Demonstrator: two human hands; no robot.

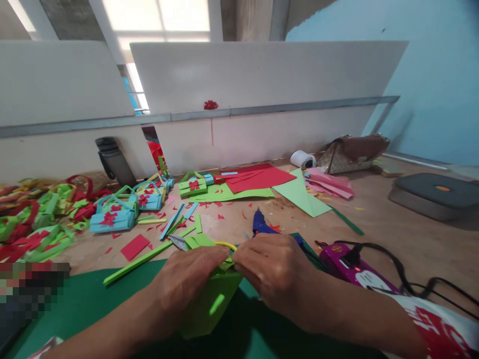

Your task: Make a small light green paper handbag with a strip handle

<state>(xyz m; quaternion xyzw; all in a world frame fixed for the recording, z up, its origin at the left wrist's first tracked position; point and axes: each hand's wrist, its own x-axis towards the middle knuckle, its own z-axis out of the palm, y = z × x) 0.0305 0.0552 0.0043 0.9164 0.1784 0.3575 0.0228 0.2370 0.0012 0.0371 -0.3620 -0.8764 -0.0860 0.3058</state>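
My left hand [187,284] and my right hand [273,271] meet at the middle of the table, both closed on a folded green paper piece [209,304]. Their fingertips pinch its top edge, where a thin yellow strip [226,245] curves over. The paper rests on a dark green sheet [93,304]. Just beyond my right hand lies a blue glue gun [260,223]. Scissors [178,242] poke out behind my left hand.
Several finished paper baskets, blue [112,215] and green [192,186], stand at the left and back. Red paper sheets [258,177], a light green sheet [301,195] and pink strips [329,183] lie farther back. A purple phone [348,264] with a cable is at right, a grey box [436,195] beyond.
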